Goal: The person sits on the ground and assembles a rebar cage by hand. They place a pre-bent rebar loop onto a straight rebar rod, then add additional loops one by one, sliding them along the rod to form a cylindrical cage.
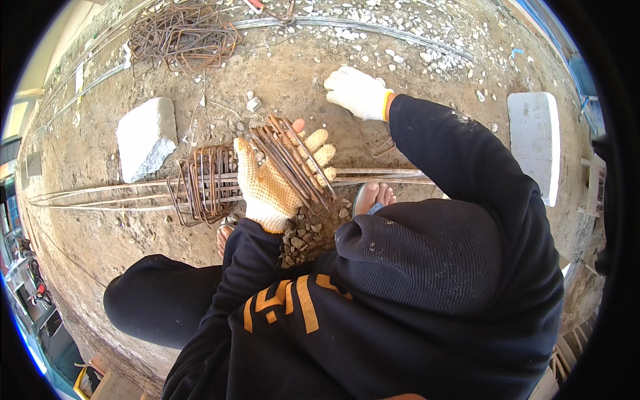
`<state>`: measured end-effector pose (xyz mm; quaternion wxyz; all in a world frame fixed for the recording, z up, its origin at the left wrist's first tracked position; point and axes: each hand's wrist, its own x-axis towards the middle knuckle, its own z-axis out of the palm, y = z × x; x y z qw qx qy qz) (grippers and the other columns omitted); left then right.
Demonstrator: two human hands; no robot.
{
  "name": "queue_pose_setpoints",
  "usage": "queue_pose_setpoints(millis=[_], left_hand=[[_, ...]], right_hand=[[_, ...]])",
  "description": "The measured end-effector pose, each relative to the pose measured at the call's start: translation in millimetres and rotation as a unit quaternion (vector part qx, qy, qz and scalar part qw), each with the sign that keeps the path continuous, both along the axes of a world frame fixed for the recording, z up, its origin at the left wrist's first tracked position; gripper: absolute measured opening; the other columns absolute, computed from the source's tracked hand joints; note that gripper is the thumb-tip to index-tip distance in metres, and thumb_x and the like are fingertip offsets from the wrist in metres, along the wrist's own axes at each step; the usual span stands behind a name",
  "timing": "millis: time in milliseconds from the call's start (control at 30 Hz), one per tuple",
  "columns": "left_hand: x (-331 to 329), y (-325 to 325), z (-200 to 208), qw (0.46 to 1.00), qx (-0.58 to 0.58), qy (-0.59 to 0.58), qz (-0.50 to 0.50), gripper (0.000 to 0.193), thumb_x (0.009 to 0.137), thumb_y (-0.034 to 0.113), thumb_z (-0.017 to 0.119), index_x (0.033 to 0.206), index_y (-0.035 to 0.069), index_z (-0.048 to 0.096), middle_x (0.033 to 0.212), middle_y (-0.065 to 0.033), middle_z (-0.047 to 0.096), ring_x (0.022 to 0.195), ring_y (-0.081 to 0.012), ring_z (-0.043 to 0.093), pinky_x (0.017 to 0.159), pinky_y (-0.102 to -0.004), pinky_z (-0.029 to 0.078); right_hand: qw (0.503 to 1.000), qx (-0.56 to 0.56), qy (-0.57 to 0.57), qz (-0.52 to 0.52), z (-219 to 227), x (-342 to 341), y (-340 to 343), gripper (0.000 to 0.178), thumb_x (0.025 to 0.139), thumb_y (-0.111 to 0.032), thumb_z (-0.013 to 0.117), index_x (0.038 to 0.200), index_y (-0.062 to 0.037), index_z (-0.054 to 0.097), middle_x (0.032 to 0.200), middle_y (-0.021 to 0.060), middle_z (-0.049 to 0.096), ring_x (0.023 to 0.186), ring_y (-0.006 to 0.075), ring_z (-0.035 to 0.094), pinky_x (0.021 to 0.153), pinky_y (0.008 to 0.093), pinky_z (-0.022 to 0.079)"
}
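My left hand (263, 187), in a cream knitted glove, is turned palm up and holds a bundle of rusty rebar stirrups (290, 160) slanting across the palm and fingers. One bare fingertip pokes out of this glove. My right hand (358, 92), in a white glove with a yellow cuff, reaches out over the dirt with its back up. Its fingertips are hidden, and nothing shows in it. A loose stirrup (377, 143) lies on the ground near the right wrist. Left of the bundle, more stirrups (208, 180) stand in a row around long straight bars (133, 197).
A tangled heap of bent rebar (180, 37) lies at the far left. A white broken block (148, 139) sits on the left and a grey slab (533, 143) on the right. Gravel (303, 241) lies between my sandalled feet; white stones (400, 40) are scattered farther off.
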<state>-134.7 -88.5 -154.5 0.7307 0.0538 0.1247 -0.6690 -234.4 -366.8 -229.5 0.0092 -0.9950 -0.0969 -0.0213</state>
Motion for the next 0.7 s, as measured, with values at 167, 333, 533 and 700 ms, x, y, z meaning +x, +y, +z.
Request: queue_pose_setpoints(millis=[167,333,533,700], left_hand=[[4.3,-0.6,0.2,1.0,-0.002,-0.003,-0.016,0.105,0.084,0.084,0.045,0.152,0.005,0.033,0.15,-0.0313,0.039,0.129,-0.0487,0.049,0.105,-0.0656,0.04],[2.8,-5.0,1.7,0.998,0.058,-0.039,-0.007,0.109,0.084,0.083,0.045,0.15,-0.002,0.033,0.15,-0.0357,0.035,0.137,-0.0498,0.041,0.111,-0.0652,0.035],[-2.2,-10.4,2.9,0.999,-0.026,0.044,0.003,0.111,0.085,0.083,0.045,0.151,-0.005,0.03,0.15,-0.0363,0.034,0.136,-0.0499,0.041,0.11,-0.0643,0.036],[-4.2,-8.5,5.6,1.0,0.007,0.022,0.01,0.107,0.085,0.081,0.048,0.151,-0.002,0.031,0.147,-0.0284,0.042,0.132,-0.0497,0.046,0.107,-0.0653,0.038]], right_hand=[[0.991,0.129,-0.044,-0.014,30.5,-17.5,-10.7,0.024,0.095,-0.011,0.053,0.115,-0.011,0.066,0.098,0.0111,0.064,0.083,0.0272,0.064,0.072,0.0373,0.051],[0.942,0.317,0.098,-0.051,98.5,-17.7,-3.0,0.029,0.095,-0.011,0.057,0.123,-0.0096,0.065,0.104,0.0118,0.071,0.087,0.0298,0.066,0.077,0.0368,0.053],[0.933,0.359,0.013,0.036,118.8,17.9,27.4,0.03,0.093,-0.014,0.061,0.123,-0.008,0.065,0.112,0.0127,0.071,0.09,0.0285,0.069,0.078,0.0373,0.055],[0.922,0.384,0.049,-0.027,117.0,30.5,26.3,0.038,0.09,-0.018,0.066,0.126,-0.0092,0.061,0.094,0.0114,0.071,0.08,0.0261,0.066,0.075,0.0378,0.053]])
